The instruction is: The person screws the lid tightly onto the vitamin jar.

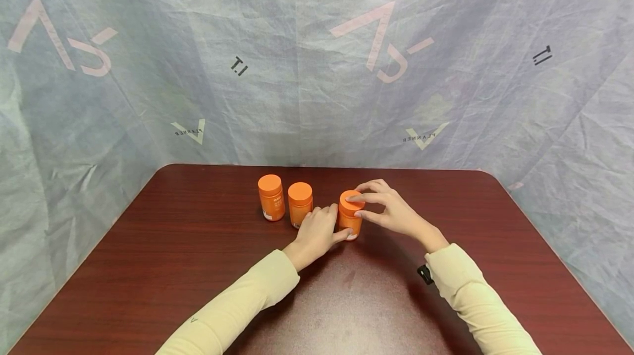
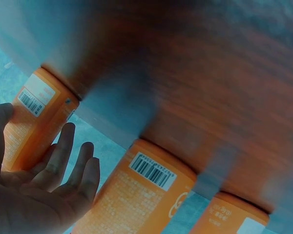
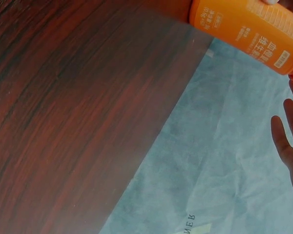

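Three orange bottles with orange screw lids stand upright on a dark red-brown table. At the rightmost bottle (image 1: 350, 224), my left hand (image 1: 317, 232) grips the body low down, thumb on the near side. My right hand (image 1: 393, 211) pinches that bottle's lid (image 1: 349, 196) from the right, with other fingers spread out behind. The middle bottle (image 1: 300, 201) stands just left of my left hand, which partly hides it. Farther left is another bottle (image 1: 271, 198). In the left wrist view, a white barcode label (image 2: 35, 95) shows on the gripped bottle.
The wood-grain table (image 1: 173, 245) reaches back to a grey fabric backdrop (image 1: 297, 69) printed with letters and shapes. Fabric also hangs along both sides. A small black object (image 1: 425, 274) shows beside my right sleeve cuff.
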The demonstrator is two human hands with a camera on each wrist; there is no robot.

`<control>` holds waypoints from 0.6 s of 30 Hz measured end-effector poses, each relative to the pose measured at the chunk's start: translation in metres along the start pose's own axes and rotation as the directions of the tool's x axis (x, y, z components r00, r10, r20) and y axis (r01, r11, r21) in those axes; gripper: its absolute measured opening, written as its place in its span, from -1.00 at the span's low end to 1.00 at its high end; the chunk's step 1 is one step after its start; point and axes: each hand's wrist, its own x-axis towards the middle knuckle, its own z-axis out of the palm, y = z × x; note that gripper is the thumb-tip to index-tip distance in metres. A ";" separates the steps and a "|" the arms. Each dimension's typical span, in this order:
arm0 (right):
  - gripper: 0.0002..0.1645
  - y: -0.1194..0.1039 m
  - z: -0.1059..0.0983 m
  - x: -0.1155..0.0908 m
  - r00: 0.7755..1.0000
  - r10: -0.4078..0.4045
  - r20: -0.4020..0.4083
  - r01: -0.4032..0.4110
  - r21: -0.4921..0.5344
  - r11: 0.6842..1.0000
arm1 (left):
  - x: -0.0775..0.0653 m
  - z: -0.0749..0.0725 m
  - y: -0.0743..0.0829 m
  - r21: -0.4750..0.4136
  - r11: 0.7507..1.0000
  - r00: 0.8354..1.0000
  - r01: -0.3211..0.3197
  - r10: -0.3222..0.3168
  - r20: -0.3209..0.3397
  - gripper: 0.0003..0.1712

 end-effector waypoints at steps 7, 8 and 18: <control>-0.59 0.000 -0.002 -0.001 0.999 0.042 0.022 -0.042 -0.002 0.999 | 0.000 0.001 0.000 -0.006 1.000 1.000 -0.001 0.001 -0.002 -0.34; -0.59 -0.001 -0.003 -0.002 0.998 0.051 0.028 -0.051 0.000 0.999 | 0.000 0.001 -0.001 -0.006 1.000 1.000 -0.002 0.002 -0.002 -0.34; -0.54 -0.001 -0.008 -0.003 0.996 0.054 0.067 -0.054 0.009 0.998 | 0.000 0.001 -0.001 -0.008 1.000 1.000 -0.005 0.005 -0.004 -0.33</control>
